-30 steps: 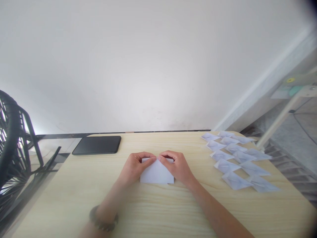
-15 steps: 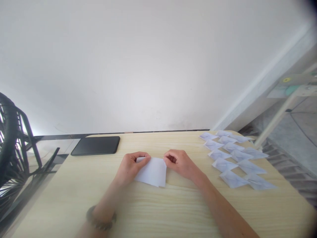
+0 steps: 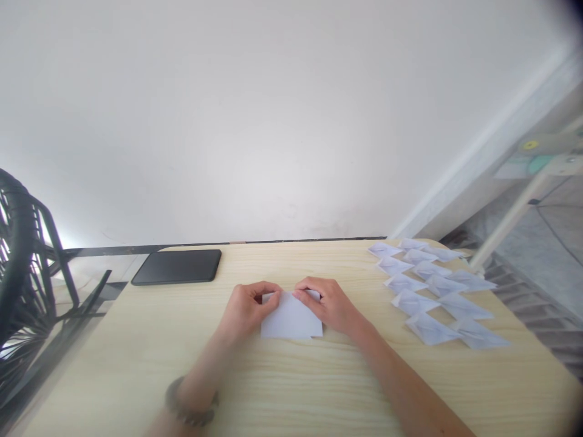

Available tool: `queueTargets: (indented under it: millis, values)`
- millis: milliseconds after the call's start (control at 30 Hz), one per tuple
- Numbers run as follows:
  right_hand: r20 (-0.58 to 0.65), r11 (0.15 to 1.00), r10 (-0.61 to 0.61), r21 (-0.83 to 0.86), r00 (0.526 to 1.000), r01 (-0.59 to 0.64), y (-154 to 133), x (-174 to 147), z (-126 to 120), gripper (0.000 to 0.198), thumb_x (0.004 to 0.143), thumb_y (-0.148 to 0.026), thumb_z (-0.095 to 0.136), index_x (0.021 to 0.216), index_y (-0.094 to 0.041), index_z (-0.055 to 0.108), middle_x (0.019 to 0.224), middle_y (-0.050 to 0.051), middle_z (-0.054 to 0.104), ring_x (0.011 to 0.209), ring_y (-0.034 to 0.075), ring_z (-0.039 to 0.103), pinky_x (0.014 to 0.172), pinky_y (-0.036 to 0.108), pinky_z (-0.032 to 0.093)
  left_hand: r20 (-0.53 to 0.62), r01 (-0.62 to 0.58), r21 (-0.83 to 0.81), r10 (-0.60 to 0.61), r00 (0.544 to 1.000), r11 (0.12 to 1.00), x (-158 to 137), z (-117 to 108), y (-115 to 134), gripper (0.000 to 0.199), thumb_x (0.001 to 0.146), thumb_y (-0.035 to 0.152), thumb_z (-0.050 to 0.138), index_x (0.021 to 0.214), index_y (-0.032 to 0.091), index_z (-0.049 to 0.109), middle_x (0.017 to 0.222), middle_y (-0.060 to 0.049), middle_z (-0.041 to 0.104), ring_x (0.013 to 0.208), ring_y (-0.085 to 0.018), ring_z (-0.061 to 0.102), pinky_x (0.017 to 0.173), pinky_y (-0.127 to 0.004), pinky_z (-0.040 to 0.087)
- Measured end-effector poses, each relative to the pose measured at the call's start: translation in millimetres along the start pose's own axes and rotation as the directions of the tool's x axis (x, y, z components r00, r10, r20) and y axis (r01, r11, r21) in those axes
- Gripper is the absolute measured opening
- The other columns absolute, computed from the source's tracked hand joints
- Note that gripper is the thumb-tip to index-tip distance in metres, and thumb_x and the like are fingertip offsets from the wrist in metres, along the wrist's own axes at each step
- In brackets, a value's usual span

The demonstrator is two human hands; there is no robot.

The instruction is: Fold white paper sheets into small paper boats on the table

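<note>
Between the person's left hand (image 3: 248,308) and right hand (image 3: 331,304) is a paper sheet (image 3: 291,321), the table (image 3: 291,388) beneath. On the tabletop, a phone (image 3: 177,267) lies beyond and left of the hands, folded papers (image 3: 430,329) to their right. Well left stands a chair (image 3: 20,230); beyond everything, the wall (image 3: 273,121).

Around your left forearm (image 3: 210,362), the one nearer the table's (image 3: 291,388) left edge, you wear a dark bracelet (image 3: 197,419) that looks strung with chunky, rounded beads, set close together along its lower curve, though blur hides its finer detail. Your left hand (image 3: 250,308) is ungloved, its fingers and thumb uncovered, and so is your right hand (image 3: 328,305). Your right forearm (image 3: 396,379), nearer the table's right edge, is bare, narrow at the wrist and broader toward the elbow.
</note>
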State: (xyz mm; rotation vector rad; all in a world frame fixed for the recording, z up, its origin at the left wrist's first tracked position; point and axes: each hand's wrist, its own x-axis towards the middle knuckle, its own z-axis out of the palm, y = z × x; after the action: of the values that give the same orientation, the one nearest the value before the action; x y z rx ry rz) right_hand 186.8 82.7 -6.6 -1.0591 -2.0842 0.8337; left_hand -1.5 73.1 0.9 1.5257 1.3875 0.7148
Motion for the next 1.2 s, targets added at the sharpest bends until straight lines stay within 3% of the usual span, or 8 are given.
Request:
queueTargets:
  millis: [200, 367, 533, 700, 933, 1200]
  values:
    - [0.05, 1.0, 0.006, 0.021, 0.999, -0.007, 0.6, -1.8, -12.6, 0.019, 0.084, -0.028, 0.045, 0.079, -0.018, 0.061, 0.074, 0.0, 0.063, 0.067, 0.01, 0.055, 0.062, 0.021, 0.039, 0.051, 0.026, -0.039, -0.024, 0.998, 0.999, 0.0, -6.3, -1.7, 0.028, 0.073, 0.034, 0.05, 0.082, 0.013, 0.066, 0.076, -0.006, 0.068, 0.068, -0.018, 0.059, 0.057, -0.022, 0.043]
    - [0.077, 0.999, 0.017, 0.04, 0.997, -0.02, 1.3, -2.6, -12.8, 0.019, 0.083, -0.028, 0.046, 0.078, -0.018, 0.061, 0.074, 0.0, 0.063, 0.066, 0.011, 0.055, 0.06, 0.021, 0.039, 0.095, -0.03, -0.049, 0.035, 0.995, 0.998, -0.4, -12.4, -3.3, 0.026, 0.076, 0.029, 0.046, 0.083, 0.014, 0.065, 0.079, -0.005, 0.067, 0.069, -0.017, 0.058, 0.059, -0.022, 0.043]
    - [0.009, 1.0, -0.007, 0.019, 1.0, 0.006, 0.3, -2.6, -3.6, 0.017, 0.084, -0.026, 0.044, 0.079, -0.018, 0.059, 0.075, 0.0, 0.063, 0.068, 0.01, 0.055, 0.064, 0.02, 0.039, 0.087, -0.091, -0.02, 0.093, 0.992, 0.996, -1.8, -9.6, 4.0, 0.028, 0.078, 0.032, 0.045, 0.09, 0.015, 0.064, 0.084, -0.004, 0.066, 0.072, -0.016, 0.057, 0.059, -0.022, 0.043]
    - [-0.009, 0.998, -0.059, -0.034, 0.998, 0.059, -3.8, -1.9, 3.0, 0.014, 0.082, -0.023, 0.045, 0.081, -0.018, 0.059, 0.077, 0.001, 0.062, 0.07, 0.01, 0.055, 0.065, 0.021, 0.039, 0.074, -0.064, 0.035, 0.061, 0.995, 0.997, -3.0, -2.6, 7.3, 0.032, 0.075, 0.041, 0.049, 0.081, 0.015, 0.067, 0.079, -0.004, 0.067, 0.07, -0.018, 0.058, 0.057, -0.022, 0.043]
    - [0.065, 0.995, 0.006, -0.101, 0.998, 0.001, -4.4, -1.0, -6.2, 0.018, 0.075, -0.013, 0.045, 0.078, -0.018, 0.061, 0.07, 0.0, 0.063, 0.056, 0.008, 0.051, 0.056, 0.02, 0.039, 0.051, -0.036, -0.006, 0.037, 0.998, 0.999, -3.6, -4.8, 2.2, 0.033, 0.074, 0.042, 0.052, 0.08, 0.015, 0.069, 0.08, -0.005, 0.068, 0.069, -0.019, 0.06, 0.056, -0.022, 0.043]
    - [0.052, 0.989, 0.13, 0.062, 0.99, -0.133, 7.7, -6.4, -13.7, 0.02, 0.076, -0.015, 0.044, 0.079, -0.018, 0.063, 0.061, -0.001, 0.061, 0.052, 0.009, 0.053, 0.05, 0.019, 0.04, 0.048, -0.012, -0.048, 0.015, 0.999, 0.999, -3.0, -10.1, 5.8, 0.031, 0.073, 0.04, 0.053, 0.078, 0.014, 0.069, 0.081, -0.005, 0.069, 0.07, -0.019, 0.06, 0.056, -0.022, 0.043]
